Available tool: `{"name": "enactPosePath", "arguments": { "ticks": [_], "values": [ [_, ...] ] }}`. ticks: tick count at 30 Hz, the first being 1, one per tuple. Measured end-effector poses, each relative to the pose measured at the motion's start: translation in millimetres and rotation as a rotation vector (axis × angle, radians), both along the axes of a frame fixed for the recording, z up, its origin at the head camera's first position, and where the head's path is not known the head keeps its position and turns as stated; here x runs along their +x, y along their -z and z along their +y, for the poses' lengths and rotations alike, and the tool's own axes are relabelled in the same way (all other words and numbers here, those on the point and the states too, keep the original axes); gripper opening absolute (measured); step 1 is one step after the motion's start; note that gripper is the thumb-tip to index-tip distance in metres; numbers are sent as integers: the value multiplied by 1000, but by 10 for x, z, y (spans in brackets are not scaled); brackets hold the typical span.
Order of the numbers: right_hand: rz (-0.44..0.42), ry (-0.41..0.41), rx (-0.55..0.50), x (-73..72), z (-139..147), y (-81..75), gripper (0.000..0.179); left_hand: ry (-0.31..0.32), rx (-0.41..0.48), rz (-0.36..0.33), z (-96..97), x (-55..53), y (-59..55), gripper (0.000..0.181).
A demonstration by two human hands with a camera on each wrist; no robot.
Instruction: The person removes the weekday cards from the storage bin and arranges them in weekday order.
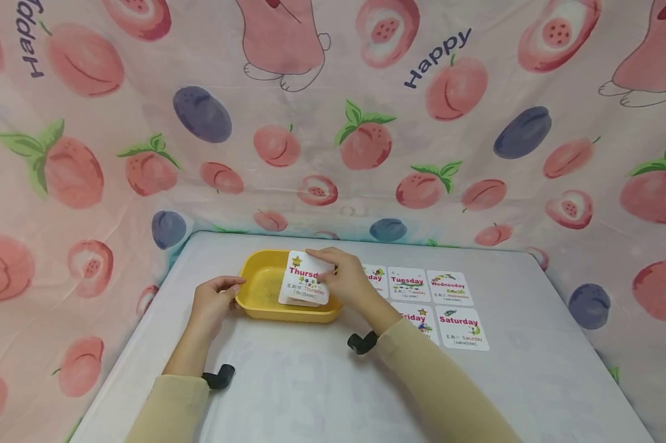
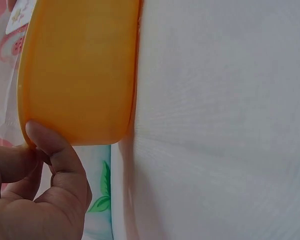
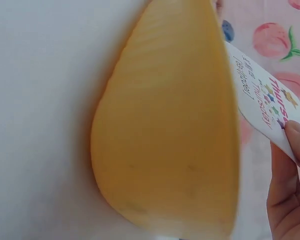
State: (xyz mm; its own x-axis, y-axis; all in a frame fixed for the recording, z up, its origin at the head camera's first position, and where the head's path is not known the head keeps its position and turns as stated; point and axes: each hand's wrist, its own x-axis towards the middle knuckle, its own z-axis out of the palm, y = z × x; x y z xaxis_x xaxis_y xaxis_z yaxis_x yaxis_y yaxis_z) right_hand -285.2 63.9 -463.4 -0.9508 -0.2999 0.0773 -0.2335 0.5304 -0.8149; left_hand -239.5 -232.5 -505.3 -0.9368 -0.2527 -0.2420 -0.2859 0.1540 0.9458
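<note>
My left hand [image 1: 212, 303] pinches the left rim of a yellow plastic tray [image 1: 261, 314] between thumb and fingers; the left wrist view shows the thumb [image 2: 52, 142] on the tray's wall. Over the tray's right part, my right hand [image 1: 351, 284] pinches a white card printed "Thursday" [image 1: 300, 280] at its right edge. In the right wrist view that card [image 3: 255, 95] stands tilted above the tray rim. The edge of another card [image 1: 305, 303] shows just below it; whether it is held or lies in the tray I cannot tell.
Right of the tray, cards lie in two rows: one partly hidden ending in "day" [image 1: 376, 280], Tuesday [image 1: 407, 289], Wednesday [image 1: 450, 292], then Friday [image 1: 421, 317], partly behind my right arm, and Saturday [image 1: 463, 332]. A fruit-patterned cloth [image 1: 322, 160] rises behind the white table [image 1: 288, 381].
</note>
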Motion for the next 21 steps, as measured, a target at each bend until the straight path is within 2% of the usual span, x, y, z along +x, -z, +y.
{"name": "enactPosePath", "arguments": {
  "ticks": [8, 21],
  "values": [
    [41, 3, -22, 91, 221, -98, 64, 2, -15, 2, 2, -7, 1, 27],
    [71, 14, -16, 169, 552, -56, 49, -3, -5, -8, 3, -13, 4, 27]
  ]
}}
